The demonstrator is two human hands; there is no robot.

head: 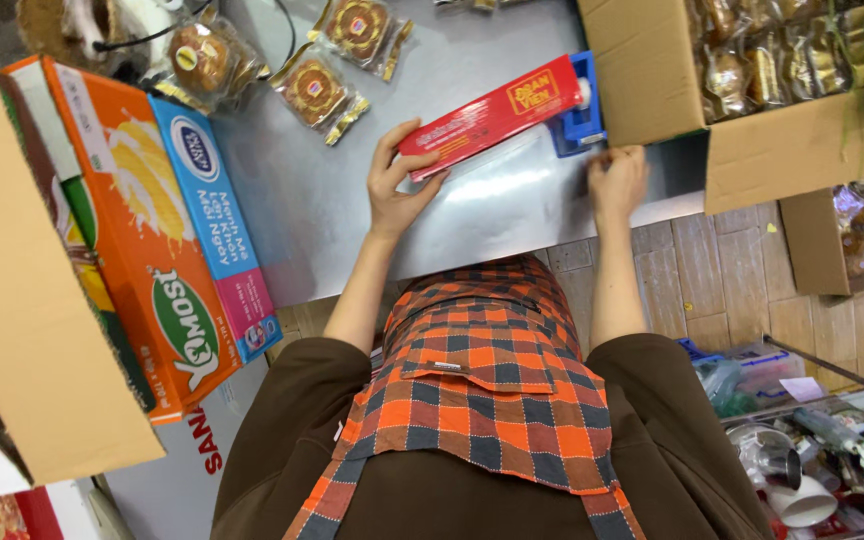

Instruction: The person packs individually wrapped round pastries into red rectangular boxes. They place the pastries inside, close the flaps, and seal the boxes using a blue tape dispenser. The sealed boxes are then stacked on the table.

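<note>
My left hand [395,187] grips the near end of a long red film-wrap box [492,115], which lies slanted on the steel table [302,210]. A blue plastic end piece [580,105] sits at the box's far end. A sheet of clear film [512,195] stretches from the box toward me across the table. My right hand [616,182] is curled at the film's right edge, just below the blue piece, and seems to pinch the film. A checked orange apron [482,390] covers my front below.
Several round cakes in clear packets [314,92] lie on the table's far side. An open cardboard box [752,100] of packed cakes stands at the right. Orange and blue cartons [152,230] and a cardboard box [22,300] crowd the left. Cups and tools [802,460] fill the lower right.
</note>
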